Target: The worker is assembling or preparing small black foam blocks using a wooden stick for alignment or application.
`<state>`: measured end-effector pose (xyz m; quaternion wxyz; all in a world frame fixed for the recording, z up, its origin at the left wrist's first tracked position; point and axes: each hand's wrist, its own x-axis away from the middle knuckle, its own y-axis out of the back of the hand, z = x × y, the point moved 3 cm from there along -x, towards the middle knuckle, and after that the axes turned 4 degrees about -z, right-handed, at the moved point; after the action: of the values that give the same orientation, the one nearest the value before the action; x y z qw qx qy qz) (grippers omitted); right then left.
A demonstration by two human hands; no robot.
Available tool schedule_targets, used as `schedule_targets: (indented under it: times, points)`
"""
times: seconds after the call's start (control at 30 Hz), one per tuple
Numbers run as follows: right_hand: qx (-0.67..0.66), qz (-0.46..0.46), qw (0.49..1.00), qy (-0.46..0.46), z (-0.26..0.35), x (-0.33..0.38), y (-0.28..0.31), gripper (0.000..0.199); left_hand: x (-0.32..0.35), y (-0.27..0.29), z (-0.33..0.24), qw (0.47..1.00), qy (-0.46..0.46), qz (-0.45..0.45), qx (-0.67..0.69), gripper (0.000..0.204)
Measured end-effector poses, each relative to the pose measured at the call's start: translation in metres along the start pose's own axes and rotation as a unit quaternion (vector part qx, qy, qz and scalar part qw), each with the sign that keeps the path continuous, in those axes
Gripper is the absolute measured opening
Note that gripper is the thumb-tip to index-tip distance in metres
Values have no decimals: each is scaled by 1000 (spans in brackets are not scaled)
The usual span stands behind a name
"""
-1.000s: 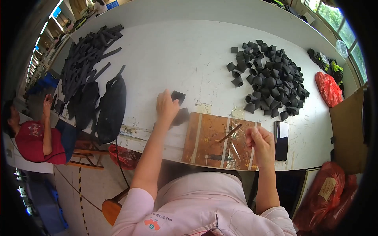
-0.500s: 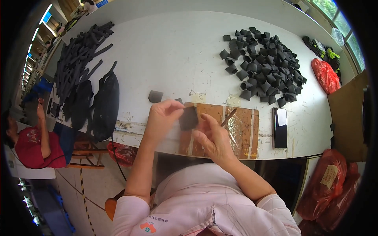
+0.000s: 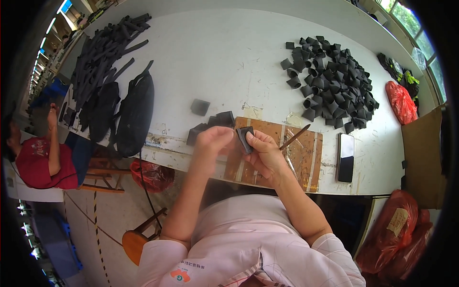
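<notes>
My right hand (image 3: 265, 154) pinches a small dark fabric piece (image 3: 244, 138), which looks folded or tube-like, over the brown board. A thin dark pointed stick (image 3: 297, 136) juts out from the same hand, to its right. Beside the piece is my left hand (image 3: 214, 143), its fingers curled and blurred; whether they touch it I cannot make out. Just beyond the left hand lie a few loose dark pieces, among them a flat square (image 3: 200, 107), one near the board's corner (image 3: 224, 118) and one partly behind my fingers (image 3: 195, 134).
A large heap of short black tubes (image 3: 334, 83) covers the far right. Dark strips (image 3: 107, 52) and black bags (image 3: 135, 115) lie at left. The taped brown board (image 3: 306, 162) sits at the front edge, a phone (image 3: 345, 158) right of it. A co-worker (image 3: 48, 160) sits at far left.
The dark piece has gone from between both hands into my right hand's pinch, turned and folded-looking. My left hand has moved right and nearer the body. More loose pieces show beyond it.
</notes>
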<state>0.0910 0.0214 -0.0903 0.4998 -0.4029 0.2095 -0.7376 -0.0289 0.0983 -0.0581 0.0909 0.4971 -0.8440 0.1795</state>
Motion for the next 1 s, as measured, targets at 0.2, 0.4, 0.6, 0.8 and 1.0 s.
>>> schedule_targets:
  times: [0.2, 0.4, 0.6, 0.8, 1.0]
  points:
    - [9, 6, 1000, -23, 2, 8, -10, 12, 2, -2, 4, 997, 47, 65, 10, 10]
    - [328, -76, 935, 110, 7, 15, -11, 14, 7, -3, 6, 998, 16, 66, -6, 6]
    - [575, -129, 679, 438, 18, 40, -36, 15, 19, -3, -3, 975, -109, -13, -191, 12]
    - [595, -47, 620, 510, 11, 42, -42, 8, 38, -17, -4, 913, -281, -104, -277, 4]
    - [644, -114, 562, 507, 5, 42, -29, 11, 31, -13, -4, 952, -223, -158, -136, 8]
